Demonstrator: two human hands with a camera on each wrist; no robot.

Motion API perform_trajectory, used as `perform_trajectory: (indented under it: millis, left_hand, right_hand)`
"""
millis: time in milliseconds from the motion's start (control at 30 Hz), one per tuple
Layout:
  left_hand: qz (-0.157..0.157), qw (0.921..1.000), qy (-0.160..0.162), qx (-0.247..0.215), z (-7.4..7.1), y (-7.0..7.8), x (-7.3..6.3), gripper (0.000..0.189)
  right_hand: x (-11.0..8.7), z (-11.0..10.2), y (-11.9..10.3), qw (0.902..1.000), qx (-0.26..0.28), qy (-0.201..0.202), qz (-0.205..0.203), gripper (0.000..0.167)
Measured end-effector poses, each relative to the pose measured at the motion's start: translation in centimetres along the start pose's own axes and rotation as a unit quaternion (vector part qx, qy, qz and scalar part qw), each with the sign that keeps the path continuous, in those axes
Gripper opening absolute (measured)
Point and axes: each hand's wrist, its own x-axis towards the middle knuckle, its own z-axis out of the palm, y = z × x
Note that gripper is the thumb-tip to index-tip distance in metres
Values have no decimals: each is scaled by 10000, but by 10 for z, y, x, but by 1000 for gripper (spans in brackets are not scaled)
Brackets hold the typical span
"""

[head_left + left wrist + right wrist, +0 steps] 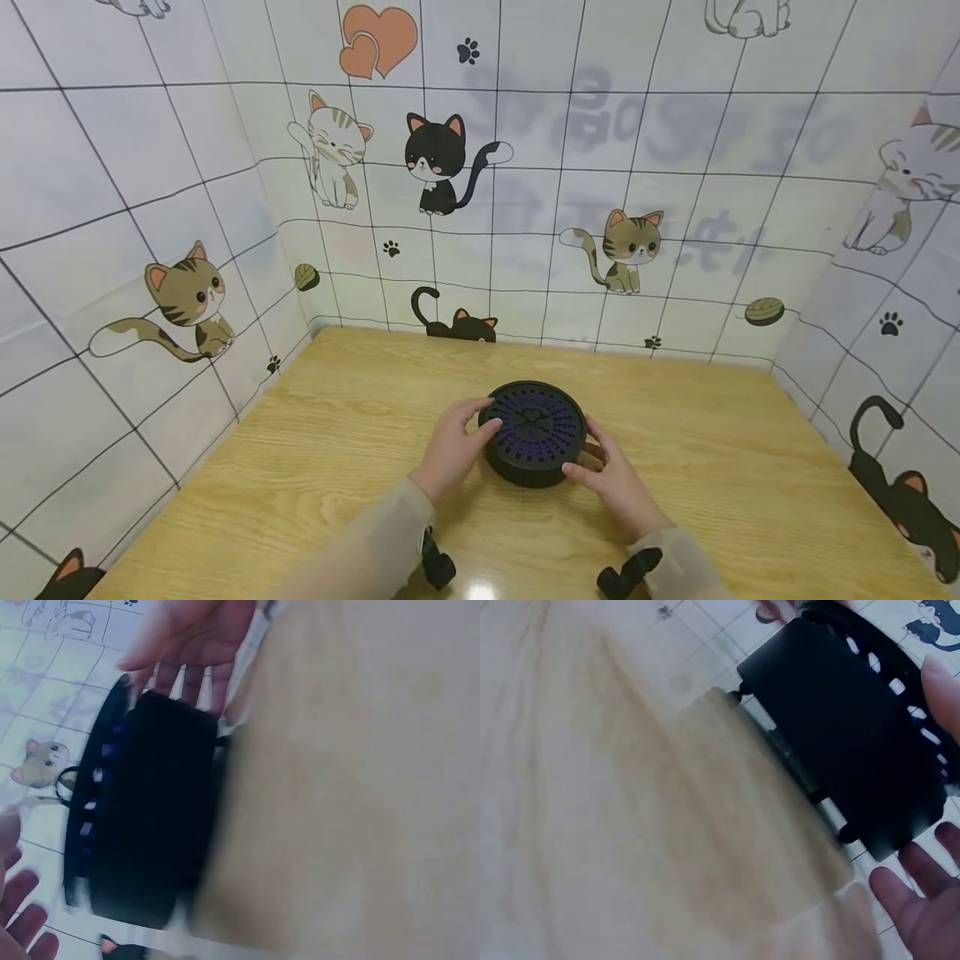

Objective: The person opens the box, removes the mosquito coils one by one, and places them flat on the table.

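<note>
A round black case with a slotted lid stands on the wooden table, purple showing through the slots. At its left side is my left hand, index finger and thumb over the lid's edge in the head view. The left wrist view shows the left fingers spread a little apart from the case. My right hand flanks the right side, thumb at the front and fingers toward the back. In the right wrist view its fingertips are right at the lower edge, with the thumb overlapping the lid's rim. Small feet show under the case.
The light wooden table meets a cat-printed wall covering at the back and sides. Black wrist straps sit on both beige sleeves. Light glares off the table's front edge.
</note>
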Motion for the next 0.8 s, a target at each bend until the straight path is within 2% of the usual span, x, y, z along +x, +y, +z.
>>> perform_trajectory:
  millis: [100,200,367,500,800]
  left_hand:
    - [485,9963,-254,668,-3,12,16,39]
    - [753,9893,-533,1133,0,21,30,33]
    - [654,9826,-899,1489,10,26,44,30]
    - [493,9842,-1042,1347,17,24,48,25]
    - [9,9918,-1046,739,23,17,55,19]
  right_hand:
    - [0,1,4,9999,90,10,-123,99]
    - [1,1,7,9997,53,53,-218,97]
    - [1,3,9,9995,77,51,-318,94]
    - [1,4,9,9993,141,28,-333,94]
    - [1,3,8,9989,256,1,-381,93]
